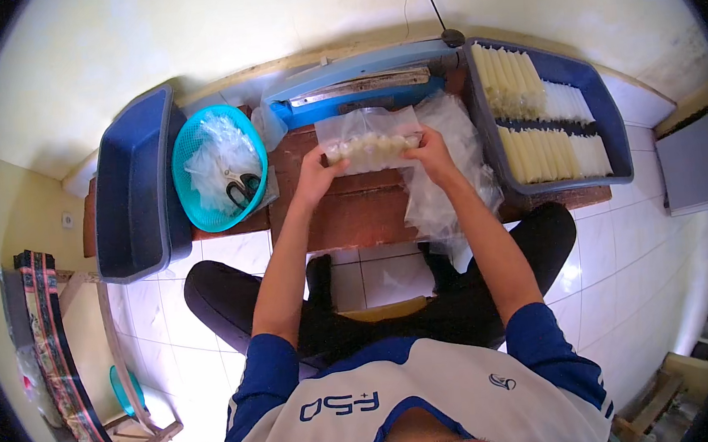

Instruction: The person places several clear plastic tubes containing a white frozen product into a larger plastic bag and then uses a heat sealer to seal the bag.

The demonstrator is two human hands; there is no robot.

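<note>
A clear plastic bag [368, 125] with a row of pale, rounded pieces in it is stretched level between both hands above the brown wooden bench [337, 222]. My left hand [320, 174] grips its left end, thumb on the near side. At the right end my right hand [433, 155] pinches the bag in the same way. Just behind it stands a blue impulse sealer [352, 96] with a long bar. Loose clear plastic bags [450, 176] lie spread beneath and beside my right hand, hanging over the bench's near edge.
To the left, a turquoise basket [181, 185] holds plastic scraps and black-handled scissors [242, 188]. Beyond it is a dark blue tub [135, 234]. At the right, another dark blue tub [621, 146] carries rows of pale yellow and white filled packs [536, 153]. A wall rises behind.
</note>
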